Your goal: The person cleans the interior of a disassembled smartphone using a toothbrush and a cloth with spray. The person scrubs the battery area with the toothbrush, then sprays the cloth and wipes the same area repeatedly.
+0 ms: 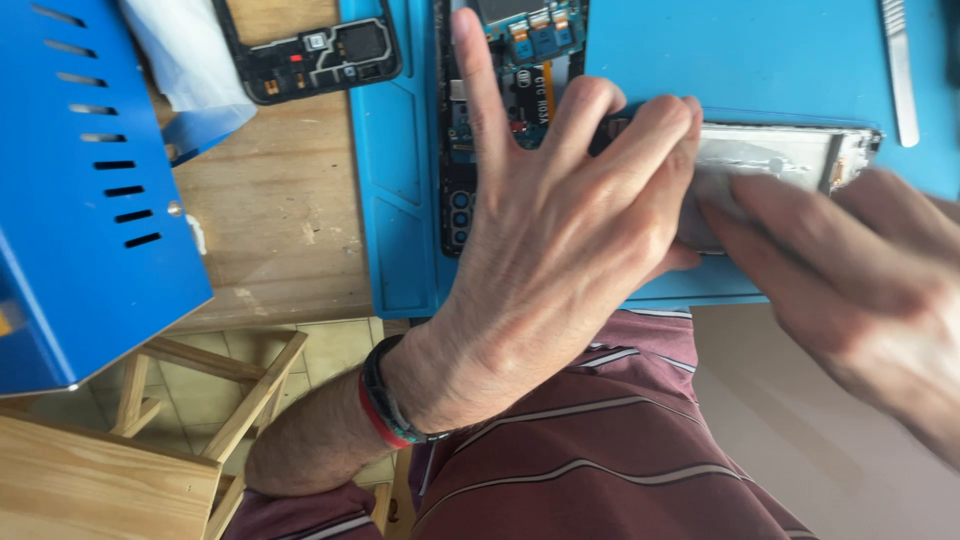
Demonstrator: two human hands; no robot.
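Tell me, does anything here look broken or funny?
The phone on the blue mat lies opened up, its circuit boards bare. Its black back frame sits apart on the wooden bench. The left hand presses a silvery panel that the right hand rubs. It looks taken apart, not spilled.

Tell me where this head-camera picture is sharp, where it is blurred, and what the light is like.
Head view: the left hand and the opened phone on the blue mat are sharp; the right hand is smeared by motion blur; the silvery panel under both hands shows pale glare; the light is soft and even, with faint shadows.
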